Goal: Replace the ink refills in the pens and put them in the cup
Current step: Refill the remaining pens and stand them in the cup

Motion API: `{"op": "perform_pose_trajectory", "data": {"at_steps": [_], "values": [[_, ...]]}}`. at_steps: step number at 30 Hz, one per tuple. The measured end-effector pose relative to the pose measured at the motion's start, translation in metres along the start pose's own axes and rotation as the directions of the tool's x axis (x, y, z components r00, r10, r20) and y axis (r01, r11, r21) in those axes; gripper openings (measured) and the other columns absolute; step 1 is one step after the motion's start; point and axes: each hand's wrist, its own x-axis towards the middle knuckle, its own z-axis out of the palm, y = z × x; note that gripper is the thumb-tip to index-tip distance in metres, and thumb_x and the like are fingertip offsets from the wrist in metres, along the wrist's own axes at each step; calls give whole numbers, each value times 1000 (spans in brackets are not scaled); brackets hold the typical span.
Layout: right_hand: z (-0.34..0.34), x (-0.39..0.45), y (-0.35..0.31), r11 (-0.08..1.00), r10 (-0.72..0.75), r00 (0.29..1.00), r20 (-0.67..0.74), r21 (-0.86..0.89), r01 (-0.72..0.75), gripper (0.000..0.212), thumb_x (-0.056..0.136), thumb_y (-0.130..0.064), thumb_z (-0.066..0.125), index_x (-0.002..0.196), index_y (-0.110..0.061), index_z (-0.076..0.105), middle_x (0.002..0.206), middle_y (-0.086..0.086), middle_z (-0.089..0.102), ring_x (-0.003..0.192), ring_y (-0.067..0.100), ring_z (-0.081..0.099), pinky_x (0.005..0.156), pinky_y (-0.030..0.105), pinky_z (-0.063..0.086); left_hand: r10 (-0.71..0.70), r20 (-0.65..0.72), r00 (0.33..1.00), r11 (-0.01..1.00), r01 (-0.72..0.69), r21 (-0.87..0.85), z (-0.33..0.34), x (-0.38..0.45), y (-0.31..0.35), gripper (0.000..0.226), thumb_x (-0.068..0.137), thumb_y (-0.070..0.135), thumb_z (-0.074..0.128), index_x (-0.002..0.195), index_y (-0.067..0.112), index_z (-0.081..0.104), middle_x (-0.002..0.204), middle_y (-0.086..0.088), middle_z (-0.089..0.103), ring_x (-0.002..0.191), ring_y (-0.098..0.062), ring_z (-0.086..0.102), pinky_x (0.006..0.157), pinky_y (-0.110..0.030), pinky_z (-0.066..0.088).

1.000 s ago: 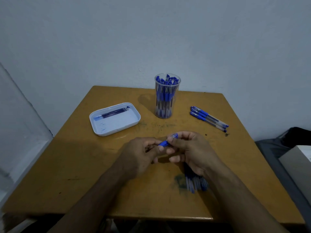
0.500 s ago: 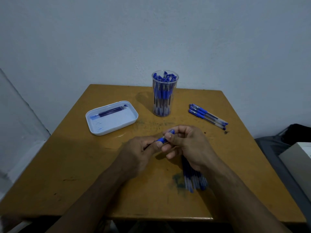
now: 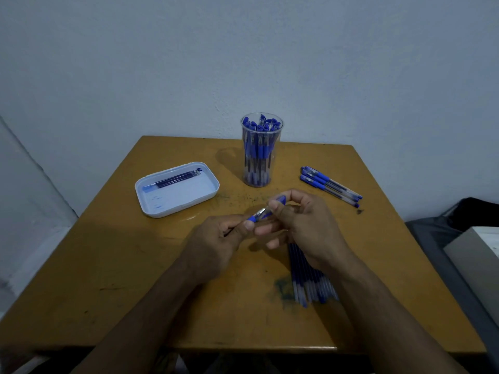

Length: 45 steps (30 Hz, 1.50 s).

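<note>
Since half a second ago both hands have lifted a little and drawn slightly apart, so a silvery tip section of the blue-and-clear plastic pen [image 3: 266, 210] now shows between them. The left hand [image 3: 216, 238] pinches the pen's lower blue grip end; the right hand [image 3: 302, 222] curls its fingers round the upper capped end.

Behind them on the worn yellow-brown wooden surface [image 3: 113, 265] stands the tall clear plastic cup [image 3: 261, 149] packed with blue pens, a shallow white rectangular tray [image 3: 176, 188] holding a few dark refills to its left, and a small row of blue pens [image 3: 330, 186] to its right. A bundle of loose refills [image 3: 310, 279] lies partly hidden under the right wrist (only its near end shows).

The held pen's long axis slants from lower left up to the right, cap end toward the cup.
</note>
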Motion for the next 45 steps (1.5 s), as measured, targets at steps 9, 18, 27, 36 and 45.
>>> {"op": "perform_pose_trajectory", "data": {"at_steps": [9, 18, 27, 36, 45], "values": [[6, 4, 12, 549, -308, 951, -10, -819, 169, 19, 98, -28, 65, 115, -26, 73, 110, -11, 66, 97, 3, 58, 85, 21, 49, -36, -260, 965, 996, 15, -84, 1, -2, 3, 34, 103, 38, 44, 120, 22, 69, 57, 6, 43, 53, -6, 38, 50, -24, 34], [25, -4, 18, 189, -173, 976, 135, -968, 167, 25, 104, -32, 46, 116, -22, 66, 104, -4, 58, 93, 11, 50, 79, 29, 48, 5, -286, 958, 998, 14, 62, 4, -1, -1, 41, 101, 42, 45, 109, 12, 73, 58, 8, 47, 55, -7, 43, 53, -30, 36], [18, 5, 22, 365, -267, 962, 60, -917, 159, 26, 104, -28, 50, 115, -24, 73, 109, -7, 68, 91, 4, 56, 76, 18, 44, 18, -240, 971, 995, 7, 102, 5, -5, 0, 27, 101, 39, 52, 104, 24, 74, 66, 1, 61, 61, -16, 54, 56, -40, 47], [12, 5, 19, 811, -172, 981, -88, -578, 90, 45, 98, -50, 58, 75, -13, 70, 65, -3, 69, 56, 3, 59, 56, 23, 46, 76, -170, 983, 985, -47, 165, 10, -7, 0, 20, 97, 39, 60, 107, 30, 75, 62, 3, 60, 56, -18, 54, 53, -38, 46], [6, 5, 15, 928, -90, 996, -9, -365, 80, 31, 98, -31, 65, 78, -8, 69, 73, 10, 71, 52, 0, 54, 54, 19, 41, 45, -151, 988, 994, -30, 105, 9, -6, 0, 17, 98, 32, 64, 106, 27, 79, 62, -8, 58, 55, -21, 48, 52, -40, 42]]}}
